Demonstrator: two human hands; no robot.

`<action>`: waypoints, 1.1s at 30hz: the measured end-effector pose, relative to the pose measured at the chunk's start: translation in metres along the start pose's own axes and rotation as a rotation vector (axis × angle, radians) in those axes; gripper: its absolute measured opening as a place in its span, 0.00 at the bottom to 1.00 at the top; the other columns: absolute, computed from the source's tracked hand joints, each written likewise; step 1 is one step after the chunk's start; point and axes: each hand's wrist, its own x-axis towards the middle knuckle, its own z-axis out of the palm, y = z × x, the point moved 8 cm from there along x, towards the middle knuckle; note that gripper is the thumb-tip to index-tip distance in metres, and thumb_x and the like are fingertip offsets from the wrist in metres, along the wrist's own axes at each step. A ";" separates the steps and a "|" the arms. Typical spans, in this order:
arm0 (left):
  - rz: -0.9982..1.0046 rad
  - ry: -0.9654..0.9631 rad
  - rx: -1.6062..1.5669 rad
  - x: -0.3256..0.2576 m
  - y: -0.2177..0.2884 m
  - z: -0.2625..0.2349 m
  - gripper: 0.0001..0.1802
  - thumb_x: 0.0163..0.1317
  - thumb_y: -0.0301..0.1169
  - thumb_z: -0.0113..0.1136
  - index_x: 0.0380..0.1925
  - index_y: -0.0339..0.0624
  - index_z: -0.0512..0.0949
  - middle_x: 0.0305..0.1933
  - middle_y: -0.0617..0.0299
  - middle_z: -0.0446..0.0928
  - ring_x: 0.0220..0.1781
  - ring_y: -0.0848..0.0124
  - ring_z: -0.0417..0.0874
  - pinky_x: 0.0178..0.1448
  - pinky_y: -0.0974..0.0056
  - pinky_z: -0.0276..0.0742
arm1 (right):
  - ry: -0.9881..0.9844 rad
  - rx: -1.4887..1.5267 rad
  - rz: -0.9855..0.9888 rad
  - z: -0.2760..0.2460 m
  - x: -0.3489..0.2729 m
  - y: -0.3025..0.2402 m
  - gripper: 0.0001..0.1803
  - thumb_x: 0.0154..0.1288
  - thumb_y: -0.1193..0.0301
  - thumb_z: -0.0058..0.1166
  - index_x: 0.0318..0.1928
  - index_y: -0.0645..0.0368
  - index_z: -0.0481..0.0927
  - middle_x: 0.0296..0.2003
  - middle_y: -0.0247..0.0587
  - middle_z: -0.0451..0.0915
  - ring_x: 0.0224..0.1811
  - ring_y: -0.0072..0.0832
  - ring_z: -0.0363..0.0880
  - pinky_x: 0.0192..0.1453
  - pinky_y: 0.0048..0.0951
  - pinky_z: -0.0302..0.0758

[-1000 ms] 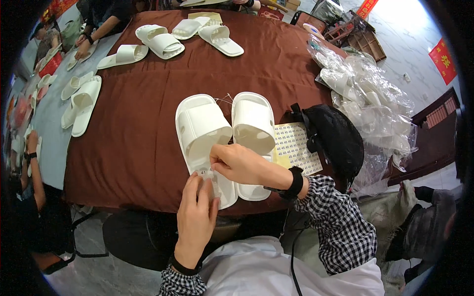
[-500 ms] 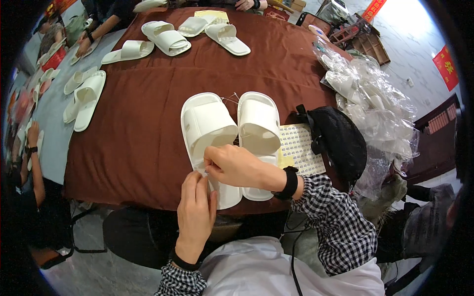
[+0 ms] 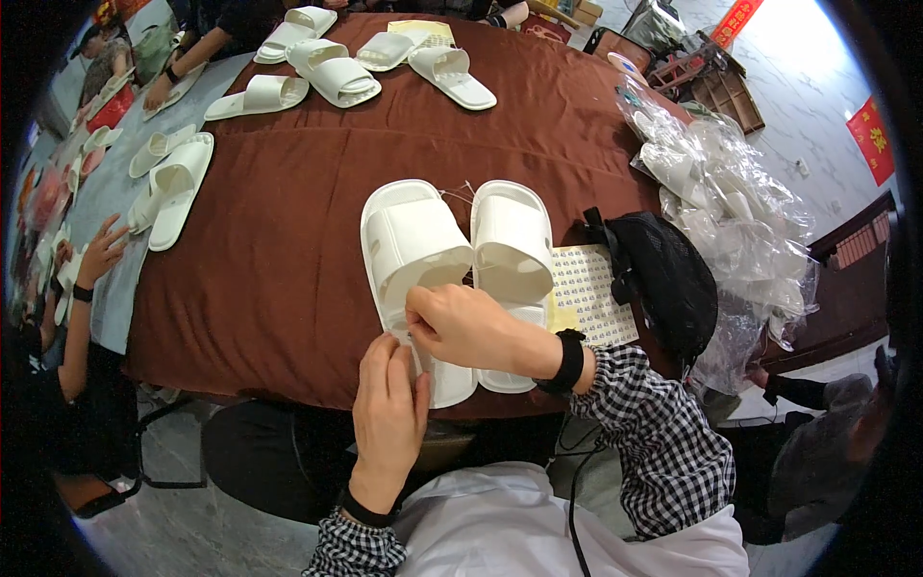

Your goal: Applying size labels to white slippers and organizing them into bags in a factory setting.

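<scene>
A pair of white slippers lies side by side before me, toes pointing away: the left slipper [image 3: 418,231] and the right slipper [image 3: 512,226]. A thin clear loop joins them near the straps. My right hand [image 3: 471,327] is closed over the left slipper's footbed, its fingertips curled down; whatever they hold is hidden. Against that slipper's left edge rests my left hand [image 3: 389,418], its fingers stretched out close to the right fingertips. A sheet of small printed stickers [image 3: 596,288] lies right of the pair, partly under a black mesh bag [image 3: 663,279].
A brown cloth [image 3: 260,317] covers the table. More white slippers [image 3: 332,72] lie along its far side, and another pair [image 3: 178,192] at the left. Clear plastic bags of slippers [image 3: 726,212] are heaped at the right. A co-worker's hand [image 3: 101,252] reaches in at left.
My hands keep nearly the same pose over the left slipper. White slippers now rest at the far edge, where only part of one showed. At left, a co-worker's hand has moved toward the slippers there.
</scene>
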 end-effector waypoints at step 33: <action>0.126 0.009 0.175 0.006 0.016 0.000 0.21 0.59 0.28 0.62 0.52 0.30 0.74 0.52 0.45 0.72 0.56 0.50 0.76 0.56 0.55 0.77 | 0.070 -0.038 -0.046 -0.010 -0.007 -0.004 0.09 0.61 0.72 0.52 0.37 0.63 0.68 0.21 0.56 0.78 0.25 0.56 0.79 0.29 0.52 0.75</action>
